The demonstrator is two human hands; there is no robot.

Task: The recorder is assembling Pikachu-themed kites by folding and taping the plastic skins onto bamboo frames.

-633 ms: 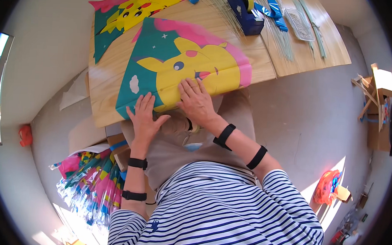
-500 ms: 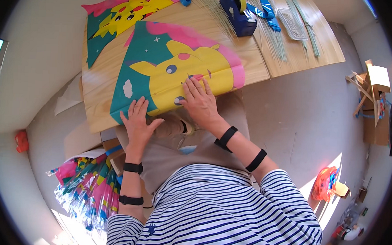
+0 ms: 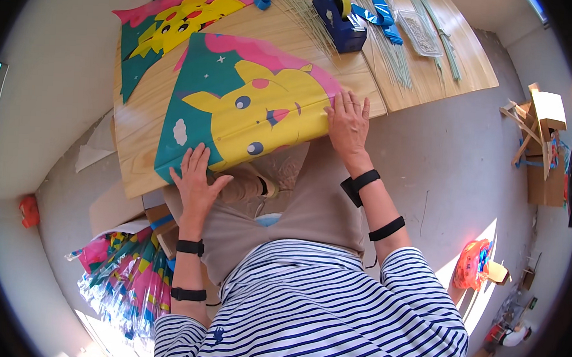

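Note:
A kite sail [image 3: 237, 124] of thin sheet, printed with a yellow cartoon face on green with a pink border, lies flat along the table's near edge. Its near side hangs a little over that edge. My left hand [image 3: 195, 185] rests on the green corner at the near left, fingers spread and thumb out. On the right, my right hand [image 3: 349, 125] lies on the sheet's pink and yellow end, fingers extended. Neither hand grips anything that I can see.
More printed sheets [image 3: 171, 27] lie at the far left of the wooden table [image 3: 135, 161]. A blue tape dispenser [image 3: 339, 23], thin pale sticks [image 3: 395, 61] and a clear plastic tray [image 3: 420, 33] lie farther back. Plastic-wrapped kites [image 3: 125, 280] are piled at lower left.
My right hand has slid from the middle of the printed face to the sheet's right end. My left hand stays on the green corner.

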